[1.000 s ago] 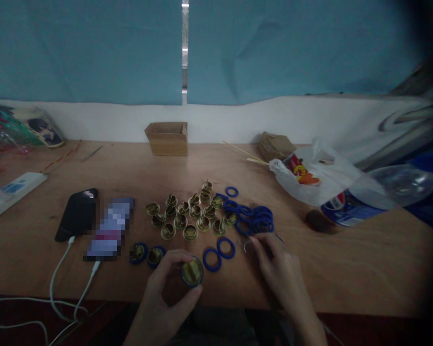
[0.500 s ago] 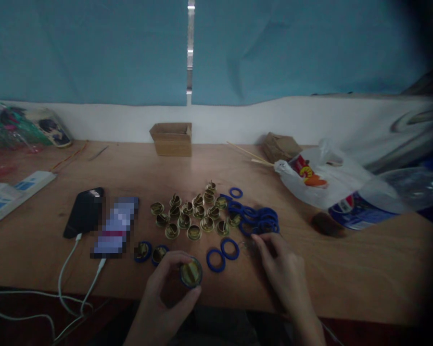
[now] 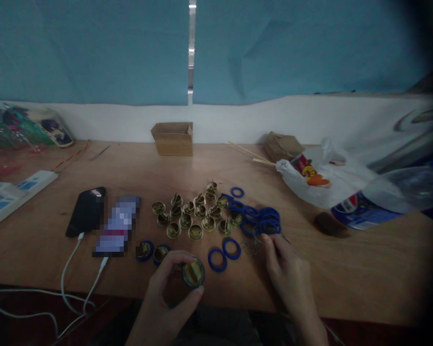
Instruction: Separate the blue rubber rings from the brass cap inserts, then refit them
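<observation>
Between its thumb and fingers, my left hand holds a round brass-coloured piece with a raised bar across it and a dark blue rim. Two similar pieces in blue rings, a left one and a right one, lie beside that hand. My right hand is pinched at the edge of a small tangle of thin wire-like bits; a fine dark sliver shows by its fingers. Several brass-coloured pieces without rings sit in a cluster beyond. Blue rings are heaped to their right, with two loose rings nearer me.
A black phone and a lit phone lie left, both on white cables. Farther left is a power strip. An open cardboard box stands at the back. On the right are a plastic bag and a cola bottle.
My right hand has shifted slightly right and its fingers have turned inward, uncovering more of the wire-like bits. My left hand keeps its hold; the view has moved a little.
</observation>
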The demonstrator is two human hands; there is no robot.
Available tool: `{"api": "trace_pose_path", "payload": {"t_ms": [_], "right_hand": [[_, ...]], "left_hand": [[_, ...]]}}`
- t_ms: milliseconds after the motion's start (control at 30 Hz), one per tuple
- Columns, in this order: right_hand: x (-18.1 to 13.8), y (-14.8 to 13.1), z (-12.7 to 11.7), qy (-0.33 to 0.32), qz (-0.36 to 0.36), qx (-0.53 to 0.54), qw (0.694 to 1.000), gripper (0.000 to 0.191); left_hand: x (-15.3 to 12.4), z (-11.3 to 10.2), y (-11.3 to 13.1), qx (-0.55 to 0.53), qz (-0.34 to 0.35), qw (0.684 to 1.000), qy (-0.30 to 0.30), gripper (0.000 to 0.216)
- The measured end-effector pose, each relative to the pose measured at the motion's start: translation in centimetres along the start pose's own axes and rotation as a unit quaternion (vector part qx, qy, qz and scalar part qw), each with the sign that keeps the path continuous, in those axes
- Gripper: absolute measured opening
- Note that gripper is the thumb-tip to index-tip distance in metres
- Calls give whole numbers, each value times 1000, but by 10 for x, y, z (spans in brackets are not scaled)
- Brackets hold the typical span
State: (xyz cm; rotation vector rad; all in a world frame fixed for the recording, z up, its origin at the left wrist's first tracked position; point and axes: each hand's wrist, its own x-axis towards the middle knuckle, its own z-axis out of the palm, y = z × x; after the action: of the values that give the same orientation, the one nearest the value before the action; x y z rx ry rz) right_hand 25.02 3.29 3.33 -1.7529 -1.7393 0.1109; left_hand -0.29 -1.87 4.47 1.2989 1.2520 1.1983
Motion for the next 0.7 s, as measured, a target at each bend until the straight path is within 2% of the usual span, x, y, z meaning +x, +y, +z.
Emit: {"api": "trace_pose_path", "payload": {"t_ms": [200, 400, 600, 700], "right_hand": [[0, -3, 1, -19, 5, 7, 1000, 47], [-1, -1, 5, -32, 15, 13, 999, 44], [2, -3, 4, -18, 23, 38, 999, 35], [1, -10, 1, -7, 19, 64, 998, 28]], "left_hand": [[-1, -4, -4, 4, -3, 1000, -11, 33], [1, -9, -13, 17, 11, 998, -54, 35], [1, -7, -13, 7, 5, 999, -37, 34], [0, -4, -10, 9, 6, 999, -50, 36]]}}
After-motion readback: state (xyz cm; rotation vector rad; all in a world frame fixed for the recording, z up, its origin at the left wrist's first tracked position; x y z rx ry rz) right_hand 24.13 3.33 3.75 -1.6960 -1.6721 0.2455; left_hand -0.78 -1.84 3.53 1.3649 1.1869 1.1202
